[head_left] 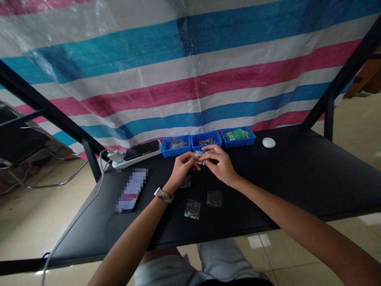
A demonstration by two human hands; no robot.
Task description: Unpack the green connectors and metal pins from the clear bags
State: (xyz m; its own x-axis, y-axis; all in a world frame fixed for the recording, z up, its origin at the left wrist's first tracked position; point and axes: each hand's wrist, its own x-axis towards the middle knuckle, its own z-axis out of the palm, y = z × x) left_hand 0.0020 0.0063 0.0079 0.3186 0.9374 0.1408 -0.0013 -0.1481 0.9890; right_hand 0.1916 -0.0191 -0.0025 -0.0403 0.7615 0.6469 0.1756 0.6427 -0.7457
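My left hand point(182, 169) and my right hand point(219, 162) meet over the table, just in front of the blue bins. Between their fingertips is a small clear plastic bag point(201, 156), pinched from both sides. What the bag contains is too small to make out. Beneath my left hand lies another clear bag point(186, 182), partly covered. Nearer the table's front edge are two more small clear bags, one on the left point(193, 209) and one on the right point(214, 199), each with thin pieces inside.
Three blue bins stand in a row: the left bin point(176, 152) holds clear bags, the middle bin point(218, 143) metal screws, the right bin point(240, 142) green-and-white packets. A power strip point(137, 159) with a phone point(143, 150), a blurred-screen phone point(132, 190) and a white oval object point(268, 142) lie around.
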